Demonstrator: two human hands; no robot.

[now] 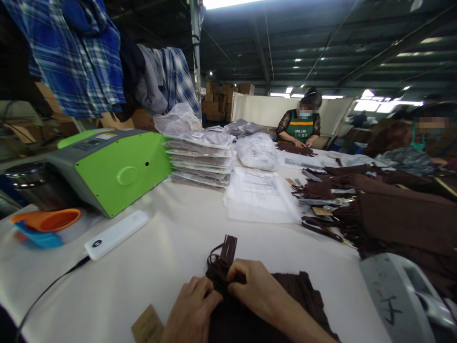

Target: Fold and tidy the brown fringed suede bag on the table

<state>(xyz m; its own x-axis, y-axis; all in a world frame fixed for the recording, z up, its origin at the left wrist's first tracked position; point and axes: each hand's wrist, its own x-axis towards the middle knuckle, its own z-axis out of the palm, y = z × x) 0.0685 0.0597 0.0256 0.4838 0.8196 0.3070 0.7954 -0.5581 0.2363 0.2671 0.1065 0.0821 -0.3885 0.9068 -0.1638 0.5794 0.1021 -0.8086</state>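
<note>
A dark brown fringed bag [235, 319] lies on the table right in front of me, with strips of fringe spread out at its right. Its tassel [227, 248] of thin strips points away from me, a loop curling at its left. My left hand [194, 305] is closed at the bag's left edge, thumb and fingers pinching the brown material. My right hand [255, 286] has curled fingers and pinches the fringe just below the tassel. A tan cardboard tag [148, 326] lies beside my left hand.
A green machine [124, 171] and a white power bank [116, 233] with a cable stand at left. Bagged goods [200, 162] are stacked behind white plastic bags [262, 195]. Brown bags [403, 214] pile up at right near a grey dispenser [396, 295]. A co-worker [303, 124] works across the table.
</note>
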